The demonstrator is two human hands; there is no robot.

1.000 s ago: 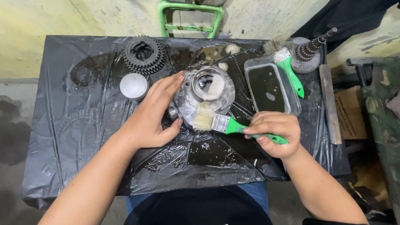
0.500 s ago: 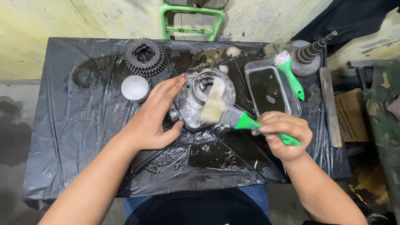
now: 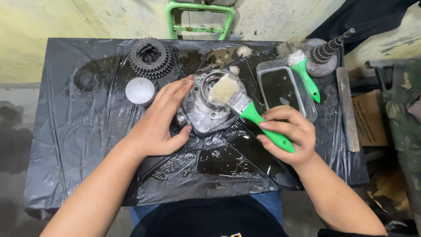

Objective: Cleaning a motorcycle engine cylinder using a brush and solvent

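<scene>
A grey metal engine part with a round bore lies in the middle of a table covered in black plastic sheet. My left hand presses flat against its left side. My right hand grips the green handle of a paintbrush. The pale bristles rest on the upper rim of the part's bore.
A clear rectangular tray of dark liquid sits right of the part, with a second green brush across its far corner. A stack of gears and a white lid lie to the left. A geared shaft and a metal bar lie at right.
The brush has moved from the part's lower edge up and right across the bore to its upper rim. My left hand has stayed on the part.
</scene>
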